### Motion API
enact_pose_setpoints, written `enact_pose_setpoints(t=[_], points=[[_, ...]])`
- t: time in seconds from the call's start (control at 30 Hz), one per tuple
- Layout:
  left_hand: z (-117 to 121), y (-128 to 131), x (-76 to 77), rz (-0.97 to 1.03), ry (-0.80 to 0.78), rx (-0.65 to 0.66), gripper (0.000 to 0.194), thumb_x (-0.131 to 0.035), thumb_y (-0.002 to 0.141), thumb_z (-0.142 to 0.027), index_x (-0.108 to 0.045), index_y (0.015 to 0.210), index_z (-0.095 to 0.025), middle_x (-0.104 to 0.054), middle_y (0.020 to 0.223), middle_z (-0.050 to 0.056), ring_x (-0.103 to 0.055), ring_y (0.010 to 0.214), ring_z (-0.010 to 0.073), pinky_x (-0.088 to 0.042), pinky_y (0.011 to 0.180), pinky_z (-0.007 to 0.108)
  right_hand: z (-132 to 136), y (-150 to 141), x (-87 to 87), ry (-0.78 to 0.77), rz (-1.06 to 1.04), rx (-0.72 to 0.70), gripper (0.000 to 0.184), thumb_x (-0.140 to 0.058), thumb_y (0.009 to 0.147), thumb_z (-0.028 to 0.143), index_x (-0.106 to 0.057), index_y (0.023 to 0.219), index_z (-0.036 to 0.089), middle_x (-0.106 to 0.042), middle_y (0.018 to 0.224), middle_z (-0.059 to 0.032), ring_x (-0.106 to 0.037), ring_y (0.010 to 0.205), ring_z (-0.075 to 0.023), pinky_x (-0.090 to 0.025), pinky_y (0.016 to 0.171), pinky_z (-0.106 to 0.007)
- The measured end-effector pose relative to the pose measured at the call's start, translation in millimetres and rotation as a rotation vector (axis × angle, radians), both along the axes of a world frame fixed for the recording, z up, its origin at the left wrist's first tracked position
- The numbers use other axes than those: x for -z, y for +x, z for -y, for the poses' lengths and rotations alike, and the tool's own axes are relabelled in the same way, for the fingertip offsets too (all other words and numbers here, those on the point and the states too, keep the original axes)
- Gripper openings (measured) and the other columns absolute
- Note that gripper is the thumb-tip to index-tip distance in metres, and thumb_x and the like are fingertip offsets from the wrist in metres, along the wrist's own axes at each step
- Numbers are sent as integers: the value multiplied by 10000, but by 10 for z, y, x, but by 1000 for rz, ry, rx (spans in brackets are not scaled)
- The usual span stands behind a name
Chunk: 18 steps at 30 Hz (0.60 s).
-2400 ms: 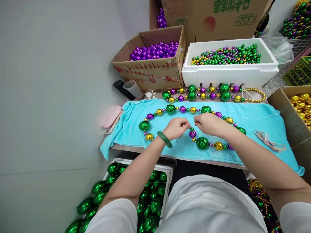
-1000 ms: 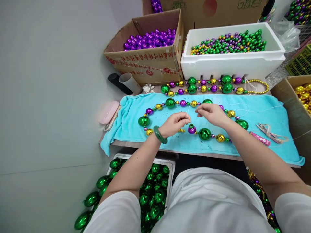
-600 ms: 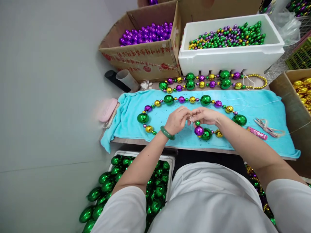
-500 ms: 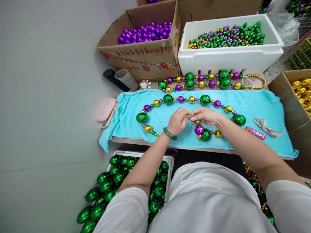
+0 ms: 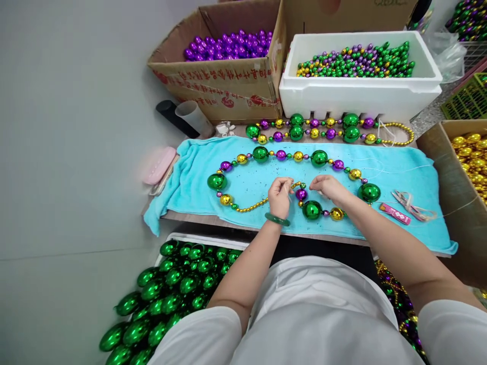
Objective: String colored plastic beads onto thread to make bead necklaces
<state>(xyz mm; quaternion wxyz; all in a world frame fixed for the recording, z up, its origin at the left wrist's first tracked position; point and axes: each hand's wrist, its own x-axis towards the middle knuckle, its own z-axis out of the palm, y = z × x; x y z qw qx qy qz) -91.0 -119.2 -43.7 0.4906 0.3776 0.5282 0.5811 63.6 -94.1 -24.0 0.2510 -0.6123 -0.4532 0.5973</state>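
Observation:
A beaded necklace [image 5: 312,210] of green, purple and gold beads lies in a loop on the turquoise towel [image 5: 243,188]. My left hand [image 5: 279,196], with a green bangle at its wrist, pinches the string end beside the necklace's small gold beads [image 5: 254,206]; a bit of pale string shows at the fingertips. Just right of a small green bead, my right hand [image 5: 327,187] has its thumb and fingers pressed together. Whatever it may hold is too fine to make out. A gap separates the two hands.
Behind the towel lies a second beaded necklace [image 5: 296,133]. A cardboard box [image 5: 216,86] of purple beads and a white foam box [image 5: 359,96] of mixed beads stand beyond. Scissors [image 5: 409,205] and a pink packet [image 5: 395,213] lie right. Large green beads [image 5: 173,276] are below left.
My hands have moved apart, the right one going right. The joined gold and green beads between them are now uncovered. The view has shifted slightly.

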Motion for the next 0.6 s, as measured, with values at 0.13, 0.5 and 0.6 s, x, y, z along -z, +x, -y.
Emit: enact_pose_setpoints(t=[0.13, 0.5, 0.6], points=[[6, 81, 57, 492, -198, 5, 121, -587, 825, -184, -493, 751, -165, -607, 784, 10, -652, 805, 120, -480, 656, 205, 50, 81, 96, 55, 132, -16, 53, -556, 583, 196, -587, 598, 155, -468, 465, 43, -339, 447, -75, -234, 457, -226], [90, 188, 30, 524, -204, 252, 188, -611, 824, -260, -455, 758, -177, -507, 615, -42, -571, 583, 79, -421, 517, 176, 103, 276, 46, 135, 283, -3, 78, -595, 589, 254, -611, 578, 179, -416, 432, 50, -356, 478, -104, -253, 496, -253], [115, 185, 71, 418, -181, 190, 219, -624, 806, -276, -434, 747, -183, -497, 585, -51, -529, 535, 72, -376, 472, 170, 98, 227, 113, 119, 271, 49, 66, -604, 574, 232, -584, 543, 176, -450, 455, 34, -379, 501, -110, -262, 495, -253]])
